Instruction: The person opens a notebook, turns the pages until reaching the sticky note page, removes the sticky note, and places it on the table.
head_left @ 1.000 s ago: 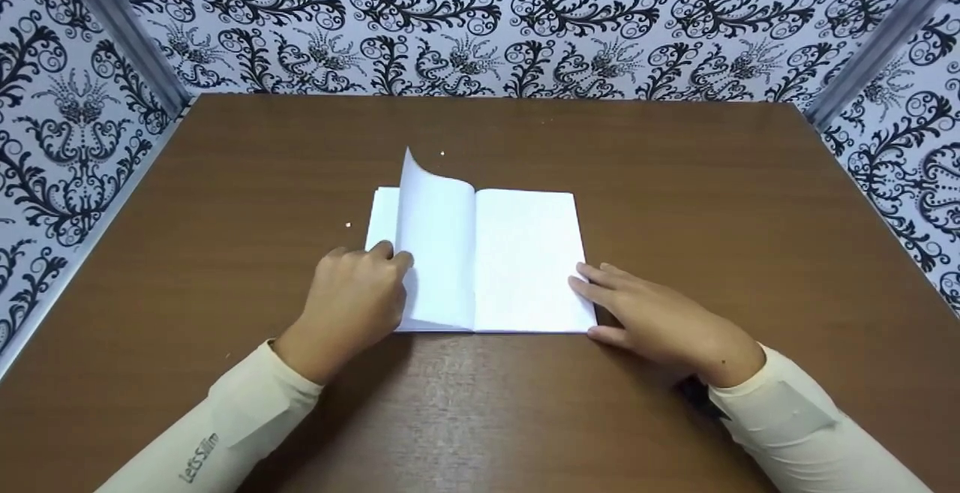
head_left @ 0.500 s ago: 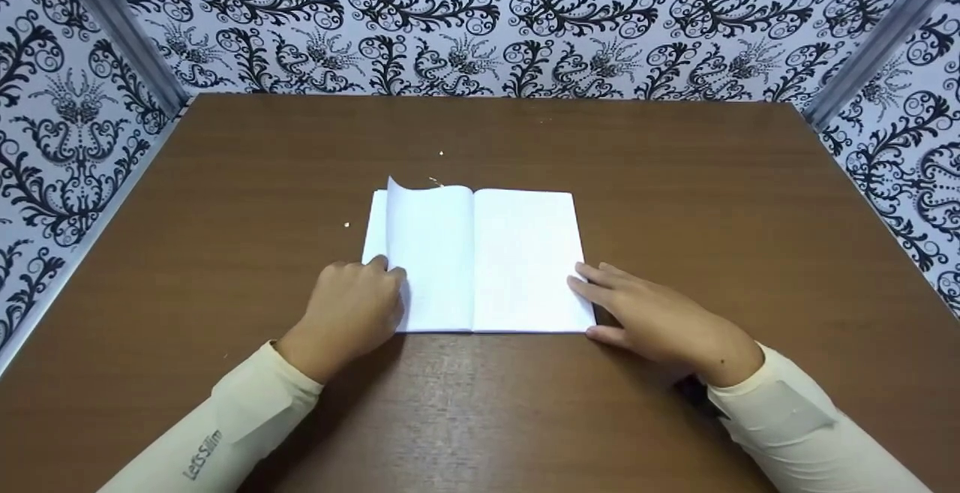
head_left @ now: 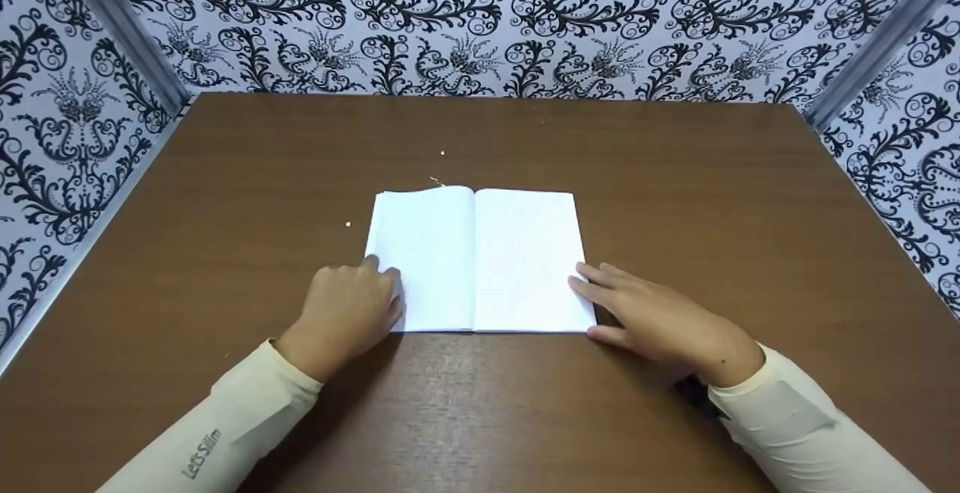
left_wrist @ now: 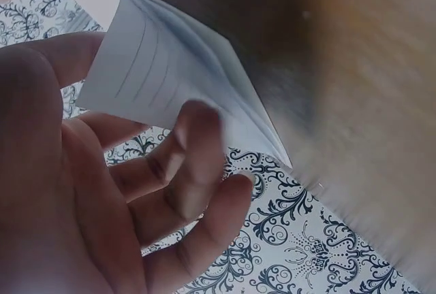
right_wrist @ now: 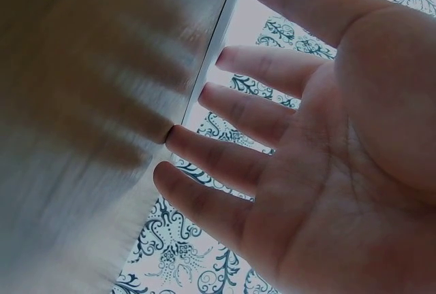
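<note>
The left hand is placed at the outer left edge of the open notebook, its fingers curled; a page seems to be held near its lower outer corner between thumb and fingers, though the exact contact is partly hidden by the paper in the left wrist view. The right hand is laid at the outer edge of the right-hand page, fingers extended and spread; nothing is gripped by it — the paper is merely touched by the fingertips. The notebook is set near the middle of the brown table, with both sides spread out. Ruled lines can be made out on the held page in the left wrist view.

The step in hand is judged to be the laying of this page onto the left side, with the right side steadied. What is called for next is a light release — the page smoothed flat without its corner being creased, and only slight pressure applied at the right edge, so that the notebook is not dragged
</note>
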Action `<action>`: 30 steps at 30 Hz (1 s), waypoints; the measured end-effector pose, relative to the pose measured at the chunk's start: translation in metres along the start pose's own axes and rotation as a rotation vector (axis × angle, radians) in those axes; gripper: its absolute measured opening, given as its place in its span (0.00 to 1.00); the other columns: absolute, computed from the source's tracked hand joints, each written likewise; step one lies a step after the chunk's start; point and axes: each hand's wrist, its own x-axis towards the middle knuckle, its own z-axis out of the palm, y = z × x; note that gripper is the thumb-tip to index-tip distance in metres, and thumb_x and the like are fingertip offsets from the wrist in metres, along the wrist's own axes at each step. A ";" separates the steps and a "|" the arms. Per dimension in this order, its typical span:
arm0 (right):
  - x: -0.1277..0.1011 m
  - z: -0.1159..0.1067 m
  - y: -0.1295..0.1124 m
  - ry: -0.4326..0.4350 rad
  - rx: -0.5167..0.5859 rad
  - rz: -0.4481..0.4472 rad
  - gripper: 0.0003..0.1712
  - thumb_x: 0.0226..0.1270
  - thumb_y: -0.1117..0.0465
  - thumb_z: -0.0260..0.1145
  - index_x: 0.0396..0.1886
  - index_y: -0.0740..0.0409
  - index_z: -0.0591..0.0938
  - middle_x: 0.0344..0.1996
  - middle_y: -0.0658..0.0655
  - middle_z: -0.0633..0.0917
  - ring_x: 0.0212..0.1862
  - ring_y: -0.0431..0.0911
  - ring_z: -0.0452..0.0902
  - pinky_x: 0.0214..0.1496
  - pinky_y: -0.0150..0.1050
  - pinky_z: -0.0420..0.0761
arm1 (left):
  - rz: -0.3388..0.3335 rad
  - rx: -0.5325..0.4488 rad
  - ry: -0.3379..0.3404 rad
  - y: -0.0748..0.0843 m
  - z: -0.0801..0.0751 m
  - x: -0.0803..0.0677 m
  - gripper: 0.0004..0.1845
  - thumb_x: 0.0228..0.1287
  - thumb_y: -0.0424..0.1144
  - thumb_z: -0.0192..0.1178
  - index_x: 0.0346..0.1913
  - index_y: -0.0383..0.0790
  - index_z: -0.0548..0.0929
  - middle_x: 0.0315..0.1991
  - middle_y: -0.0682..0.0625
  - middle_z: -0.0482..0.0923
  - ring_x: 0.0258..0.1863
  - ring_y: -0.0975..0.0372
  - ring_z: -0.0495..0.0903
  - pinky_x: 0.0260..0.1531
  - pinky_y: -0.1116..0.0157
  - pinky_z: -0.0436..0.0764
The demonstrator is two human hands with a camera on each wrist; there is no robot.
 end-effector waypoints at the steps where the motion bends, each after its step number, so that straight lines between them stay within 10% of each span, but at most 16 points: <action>1: 0.000 0.000 0.000 0.002 -0.002 0.000 0.37 0.71 0.51 0.65 0.74 0.60 0.67 0.75 0.64 0.65 0.74 0.67 0.60 0.71 0.61 0.65 | -0.007 0.008 -0.003 0.000 -0.001 0.001 0.16 0.58 0.41 0.67 0.18 0.38 0.78 0.15 0.45 0.73 0.11 0.63 0.59 0.08 0.61 0.66; 30: 0.000 0.001 0.001 0.008 -0.007 -0.011 0.36 0.71 0.52 0.65 0.74 0.61 0.67 0.75 0.64 0.65 0.74 0.67 0.60 0.71 0.61 0.65 | 0.044 -0.002 0.011 0.038 0.006 0.036 0.16 0.62 0.49 0.64 0.31 0.38 0.84 0.28 0.44 0.82 0.21 0.52 0.82 0.19 0.55 0.79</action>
